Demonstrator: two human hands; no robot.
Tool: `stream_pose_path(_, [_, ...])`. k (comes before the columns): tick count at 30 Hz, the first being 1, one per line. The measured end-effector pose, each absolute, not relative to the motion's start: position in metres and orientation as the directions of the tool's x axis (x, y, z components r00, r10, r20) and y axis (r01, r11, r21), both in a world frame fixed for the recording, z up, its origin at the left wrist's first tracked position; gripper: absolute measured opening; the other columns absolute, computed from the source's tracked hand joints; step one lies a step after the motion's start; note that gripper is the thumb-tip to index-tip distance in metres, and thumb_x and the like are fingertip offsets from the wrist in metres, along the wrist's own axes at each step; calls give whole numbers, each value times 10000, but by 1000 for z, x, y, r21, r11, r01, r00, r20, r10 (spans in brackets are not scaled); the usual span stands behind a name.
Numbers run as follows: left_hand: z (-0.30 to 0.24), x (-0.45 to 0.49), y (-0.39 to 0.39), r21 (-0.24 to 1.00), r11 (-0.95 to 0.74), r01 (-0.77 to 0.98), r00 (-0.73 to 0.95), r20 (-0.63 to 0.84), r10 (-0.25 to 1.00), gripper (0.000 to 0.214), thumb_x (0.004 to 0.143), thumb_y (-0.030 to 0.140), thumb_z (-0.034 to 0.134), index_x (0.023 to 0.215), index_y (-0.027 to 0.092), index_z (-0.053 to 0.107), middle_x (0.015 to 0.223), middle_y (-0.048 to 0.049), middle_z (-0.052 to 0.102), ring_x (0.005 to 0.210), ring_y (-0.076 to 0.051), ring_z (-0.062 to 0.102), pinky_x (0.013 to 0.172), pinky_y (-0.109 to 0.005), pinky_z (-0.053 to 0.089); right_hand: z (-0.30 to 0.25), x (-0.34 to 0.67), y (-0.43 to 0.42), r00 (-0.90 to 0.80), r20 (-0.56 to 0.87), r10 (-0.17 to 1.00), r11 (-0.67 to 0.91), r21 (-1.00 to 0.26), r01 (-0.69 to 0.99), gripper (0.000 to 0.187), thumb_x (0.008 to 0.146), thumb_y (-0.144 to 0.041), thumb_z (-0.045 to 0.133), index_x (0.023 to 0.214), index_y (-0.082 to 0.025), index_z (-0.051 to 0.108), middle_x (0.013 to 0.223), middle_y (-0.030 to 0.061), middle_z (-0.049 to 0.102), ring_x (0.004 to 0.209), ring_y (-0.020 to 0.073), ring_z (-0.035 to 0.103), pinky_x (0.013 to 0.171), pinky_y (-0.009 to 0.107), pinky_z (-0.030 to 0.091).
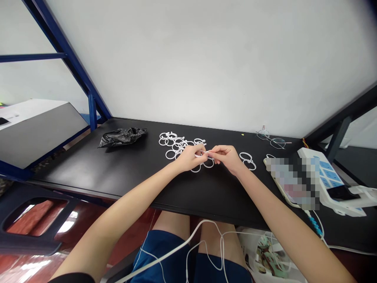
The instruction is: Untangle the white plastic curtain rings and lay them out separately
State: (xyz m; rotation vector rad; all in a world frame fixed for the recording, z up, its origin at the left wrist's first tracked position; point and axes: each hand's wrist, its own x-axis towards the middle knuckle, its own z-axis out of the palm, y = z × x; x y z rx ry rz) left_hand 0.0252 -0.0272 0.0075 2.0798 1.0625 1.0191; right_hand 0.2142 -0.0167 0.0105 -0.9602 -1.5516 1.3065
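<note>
Both my hands meet over the middle of the black table point(126, 173). My left hand point(191, 156) and my right hand point(226, 156) each pinch the same small white plastic ring point(205, 154) between fingertips. Several more white rings point(173, 142) lie in a loose heap just behind my left hand. A joined pair of rings point(247, 160) rests to the right of my right hand. Other rings lie partly hidden under my fingers.
A crumpled black plastic bag point(123, 136) lies at the table's left. Eyeglasses point(272, 139) sit at the back right by the white wall. A phone point(290, 182) and a white power strip point(330, 177) occupy the right end. White cables hang over my lap.
</note>
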Motion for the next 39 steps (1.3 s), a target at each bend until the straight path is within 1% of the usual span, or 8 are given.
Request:
stream_pose_path(13, [1,26,-22,676,-587,446,382,449,808,191,860,334,544,755,174,533,557,52,480,530,-90,428,575,-214,361,12,211,-17,-281,119,952,145,-987,73,350,579,-459,847,730,-166,725,571,8,640,469,99,508,476,271,431])
stream_pose_path(20, [-2,25,-17,536,-652,536,392,526,755,142,845,298,571,784,171,557,677,13,578,663,-130,561,781,-293,423,10,224,-7,-219,146,965,196,-955,225,391,624,-506,797,789,-162,712,620,38,657,515,144,566,528,312,492])
stream_pose_path(22, [-4,24,-16,487,-648,585,384,538,750,116,832,290,589,813,177,570,685,17,584,701,-141,579,857,-331,403,12,236,-1,-87,214,973,231,-881,413,364,673,-501,747,796,-161,706,665,62,667,588,184,603,603,354,516])
stream_pose_path(25, [-6,24,-15,430,-646,631,399,534,745,121,828,303,610,844,187,580,736,6,601,777,-160,590,920,-358,375,13,254,7,19,261,965,132,-549,826,283,744,-412,674,919,-190,697,988,112,684,869,262,631,817,433,494])
stream_pose_path(27, [-8,23,-15,385,-646,659,422,522,741,141,837,328,614,849,191,582,815,-14,624,839,-176,582,970,-382,347,13,260,8,78,167,983,-19,-331,943,387,766,-435,647,1072,-198,659,1226,157,592,1111,353,548,907,501,443])
stream_pose_path(29, [-9,23,-14,340,-645,684,442,510,738,162,845,352,616,857,194,585,900,-34,630,901,-195,566,1005,-402,323,13,262,8,137,59,989,-123,-199,972,507,802,-503,602,1198,-187,595,1373,198,472,1232,415,453,946,553,400])
stream_pose_path(34, [-12,20,-13,306,-628,716,466,460,756,199,853,385,630,906,196,596,1005,-57,600,969,-218,534,1014,-415,323,18,260,4,182,-47,982,-187,-156,970,661,870,-634,421,1321,-154,479,1493,246,299,1300,461,375,966,581,379])
stream_pose_path(39, [-11,20,-14,313,-597,738,457,419,785,226,862,403,631,923,188,599,1032,-69,577,1012,-238,522,987,-411,347,23,268,4,219,-74,973,-226,-120,967,562,928,-488,372,1344,-120,453,1376,268,403,1234,434,441,919,519,424])
